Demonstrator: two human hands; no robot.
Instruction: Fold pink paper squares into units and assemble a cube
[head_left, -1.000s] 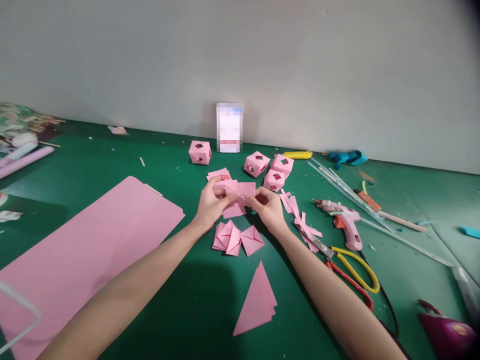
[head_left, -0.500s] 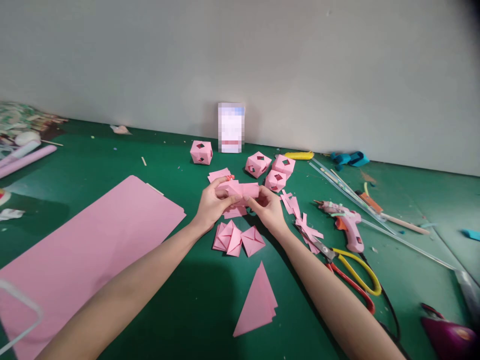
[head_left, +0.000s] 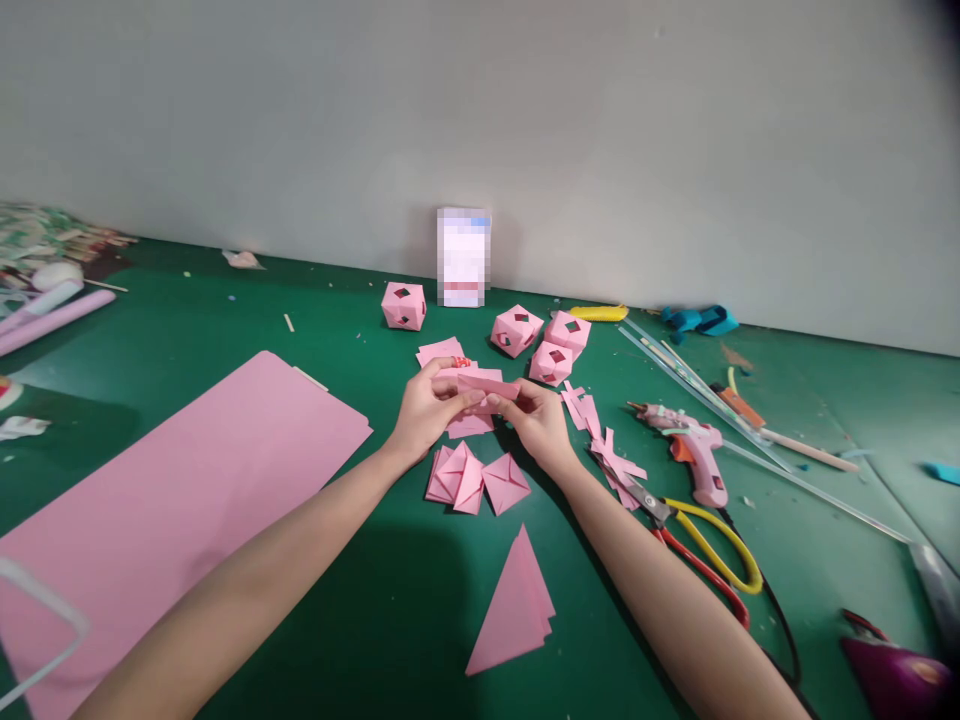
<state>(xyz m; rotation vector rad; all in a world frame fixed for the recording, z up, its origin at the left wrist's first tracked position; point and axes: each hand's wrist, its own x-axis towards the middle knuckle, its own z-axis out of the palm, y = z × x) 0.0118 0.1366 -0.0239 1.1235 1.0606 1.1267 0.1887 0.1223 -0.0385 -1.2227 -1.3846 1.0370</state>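
Note:
Between both hands is a folded pink paper piece (head_left: 487,384), held above more pink paper on the green table. My left hand (head_left: 431,405) pinches its left end, with a red mark or band on one finger. Closed on the right end is my right hand (head_left: 541,415), thumb toward the middle. Nearer to me lie several folded pink squares (head_left: 461,475) and a stack of pink triangles (head_left: 514,610). Beyond the hands stand pink paper polyhedra with diamond-shaped holes, one at the left (head_left: 403,306) and three at the right (head_left: 516,330).
Large pink sheets (head_left: 187,500) cover the left of the green table (head_left: 360,620). At the right are pink scraps (head_left: 615,460), scissors (head_left: 720,540) with yellow and red handles, a pink glue gun (head_left: 697,450) with a cord, and clear sticks. A pixelated upright screen (head_left: 463,255) leans by the wall.
The held pink paper has tilted or folded, so its right part now shows as a narrower band. Both hands stay in nearly the same place, their fingers shifted slightly.

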